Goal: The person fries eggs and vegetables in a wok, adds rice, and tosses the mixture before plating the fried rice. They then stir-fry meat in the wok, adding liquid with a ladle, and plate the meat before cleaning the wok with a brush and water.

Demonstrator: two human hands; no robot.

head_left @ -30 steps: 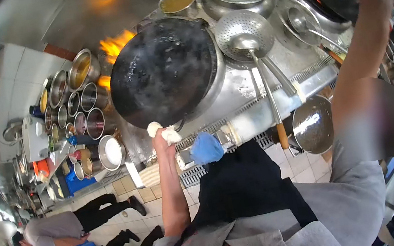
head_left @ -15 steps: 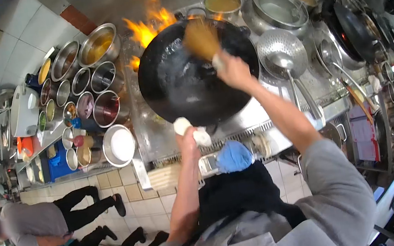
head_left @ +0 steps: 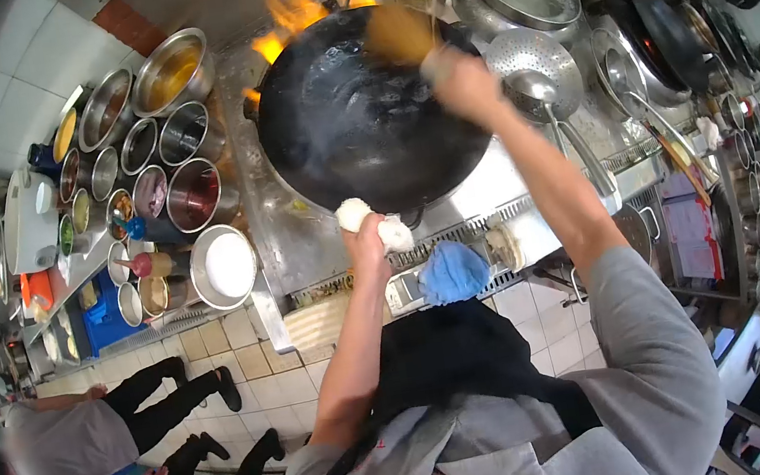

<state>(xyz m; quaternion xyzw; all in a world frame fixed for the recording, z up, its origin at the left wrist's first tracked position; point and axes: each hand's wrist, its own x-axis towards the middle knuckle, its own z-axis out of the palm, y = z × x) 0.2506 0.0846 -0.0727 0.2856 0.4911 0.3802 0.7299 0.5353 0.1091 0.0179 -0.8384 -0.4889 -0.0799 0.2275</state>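
My right hand (head_left: 465, 84) is closed round the handle of a wok brush (head_left: 402, 33) with tan bristles, blurred by motion over the upper right of the wok. The large black wok (head_left: 356, 134) sits on the stove, wet and shiny inside, with faint steam over it. Just below its near rim, my left hand (head_left: 369, 242) grips a bunched white cloth (head_left: 392, 233). Flames (head_left: 295, 13) rise behind the wok at its far left.
To the left stand several metal containers (head_left: 201, 193) of ingredients and a bowl of white powder (head_left: 229, 266). On the right lie a perforated strainer (head_left: 559, 57) and a ladle (head_left: 531, 90). A blue cloth (head_left: 453, 273) rests at the stove's front edge. A person (head_left: 78, 435) stands lower left.
My right hand and the brush have moved slightly up and right over the wok. The left hand keeps its hold on the white cloth. The view has shifted a little.
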